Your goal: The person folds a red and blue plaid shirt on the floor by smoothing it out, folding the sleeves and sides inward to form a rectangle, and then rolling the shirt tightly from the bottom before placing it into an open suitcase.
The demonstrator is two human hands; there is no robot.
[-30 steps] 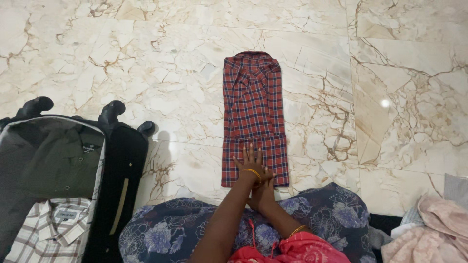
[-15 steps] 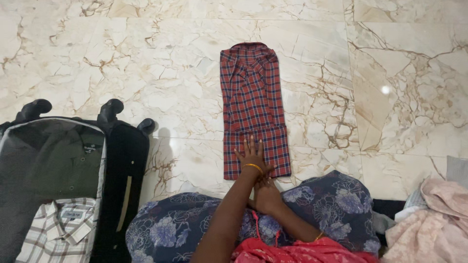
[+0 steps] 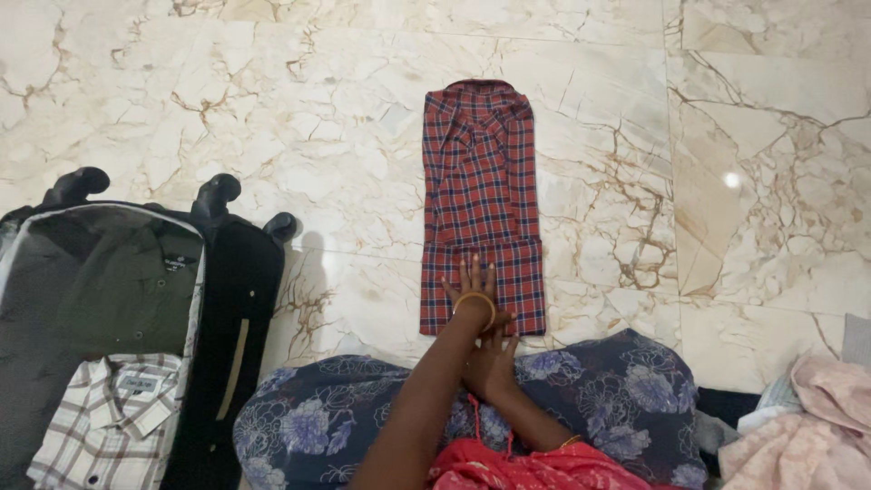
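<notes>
Red-and-navy plaid is what I've got in front of me: a checked shirt (image 3: 481, 204) folded into a long narrow strip, lying flat on the marble floor (image 3: 299, 118), collar end far from me, folded cuff band across the near end. My left hand (image 3: 474, 295) lies palm down on that near end, fingers (image 3: 465, 275) stretched out flat and close together, pointing up the shirt, nothing pinched. There's a gold bangle (image 3: 474, 307) round that wrist. My right hand (image 3: 491, 361) sits just under the left forearm, at the near hem of the shirt; the arm crosses over it, so I cannot tell how its fingers stand or whether they have hold of the cloth.

Below the hands, my lap is covered in dark blue floral fabric (image 3: 617, 390), with a bit of red patterned cloth (image 3: 544, 467) at the bottom edge.

Off to my left, an open black suitcase (image 3: 231, 318) lies on the floor, wheels pointing away from me. Inside it I see a dark olive shirt (image 3: 122, 286) under a mesh cover and, nearer me, a white-and-brown checked shirt (image 3: 113, 422), folded. Well apart on my right, at the frame edge, there's a heap of pale pink clothing (image 3: 807, 431).
</notes>
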